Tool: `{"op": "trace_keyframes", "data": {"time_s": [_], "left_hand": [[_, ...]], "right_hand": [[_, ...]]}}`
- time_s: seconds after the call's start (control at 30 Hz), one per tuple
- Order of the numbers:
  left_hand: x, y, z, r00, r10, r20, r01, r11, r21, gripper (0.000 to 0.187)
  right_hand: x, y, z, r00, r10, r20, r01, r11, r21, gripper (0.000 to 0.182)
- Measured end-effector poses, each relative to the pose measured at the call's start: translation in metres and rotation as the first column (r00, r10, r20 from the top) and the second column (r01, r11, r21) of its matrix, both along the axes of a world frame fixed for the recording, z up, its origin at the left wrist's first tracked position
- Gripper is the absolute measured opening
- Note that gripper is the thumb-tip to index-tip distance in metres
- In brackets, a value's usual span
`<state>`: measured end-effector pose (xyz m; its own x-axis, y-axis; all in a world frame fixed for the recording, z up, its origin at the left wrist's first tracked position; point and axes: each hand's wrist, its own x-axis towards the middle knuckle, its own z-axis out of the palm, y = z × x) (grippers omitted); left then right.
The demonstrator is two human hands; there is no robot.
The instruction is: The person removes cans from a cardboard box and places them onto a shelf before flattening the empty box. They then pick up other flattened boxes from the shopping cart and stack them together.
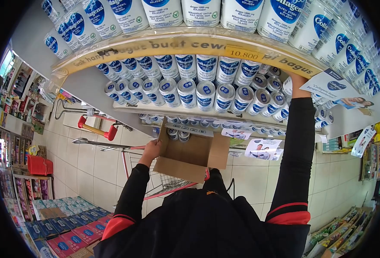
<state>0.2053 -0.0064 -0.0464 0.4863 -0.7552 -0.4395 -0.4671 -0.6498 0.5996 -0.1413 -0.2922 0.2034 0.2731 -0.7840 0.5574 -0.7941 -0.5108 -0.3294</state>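
My left hand (152, 149) grips the left edge of an open cardboard box (185, 170). Two cans (178, 134) stand in one corner of the box, and the rest of its floor shows bare. My right hand (299, 81) reaches in under the upper shelf at the right, near a row of white and blue cans (274, 99). Its fingers are hidden behind the yellow shelf strip (190, 38) and a printed card (331, 83), so what it touches cannot be made out.
More cans (200, 12) line the upper shelf above the strip. Below the box stands a shopping cart (168, 185) with red trim. A hand truck with a red and yellow handle (97, 129) is to the left. Stacked cartons (76, 236) and a red basket (39, 165) lie further left.
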Motion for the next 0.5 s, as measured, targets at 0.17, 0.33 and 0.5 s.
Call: {"op": "trace_keyframes", "data": {"time_s": [0.17,0.33,0.5], "left_hand": [[-0.002,0.002,0.001,1.000,-0.001,-0.003,0.001,1.000,-0.019,0.034],[-0.004,0.003,0.004,0.999,-0.028,0.028,0.029,0.999,-0.038,0.034],[-0.001,0.003,0.000,1.000,-0.009,-0.006,0.009,1.000,-0.026,0.035]], "right_hand": [[-0.008,-0.012,0.002,0.999,-0.023,0.026,0.021,0.996,0.088,0.035],[-0.009,-0.006,0.001,0.998,-0.045,0.050,0.036,0.984,0.173,0.037],[-0.003,-0.008,0.003,0.995,-0.066,0.075,0.045,0.966,0.255,0.039]]}}
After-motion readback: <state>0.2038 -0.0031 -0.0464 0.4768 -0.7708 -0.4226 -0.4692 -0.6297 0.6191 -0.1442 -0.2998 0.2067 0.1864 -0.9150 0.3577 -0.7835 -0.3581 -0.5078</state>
